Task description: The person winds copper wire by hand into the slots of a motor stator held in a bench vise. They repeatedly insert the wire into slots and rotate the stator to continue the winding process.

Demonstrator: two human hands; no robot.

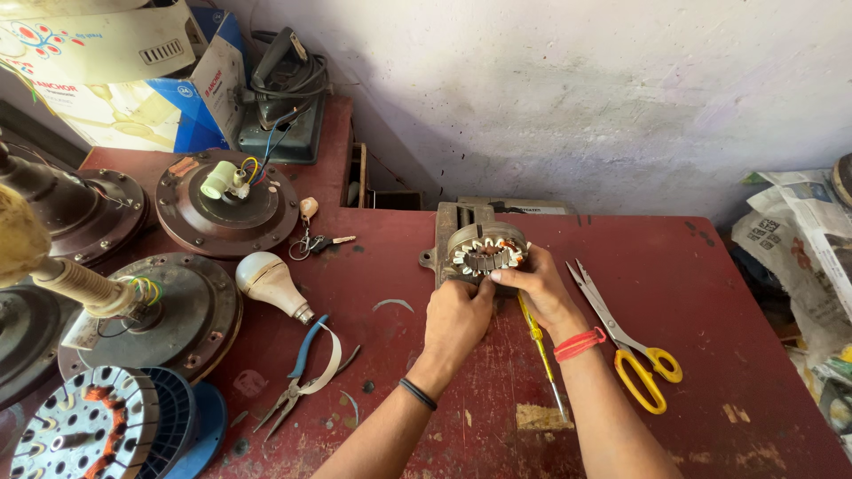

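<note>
At the centre of the frame, on the red table (710,293), I see both forearms reaching up from the bottom edge. My left hand (457,319) curls with its grip pressed to the slotted stator ring (485,253); my right hand (535,286) pinches its near rim. A yellow screwdriver (540,350) lies between the wrists, yellow-handled scissors (626,341) just right.

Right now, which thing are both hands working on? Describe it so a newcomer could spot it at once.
On the red workbench, look near the back edge by the pale wall. There the left hand and right hand touch a small round motor stator resting on a grey metal block. Unlike the big brown fan housings to the left, it is a small ring of white-tipped slots.
</note>
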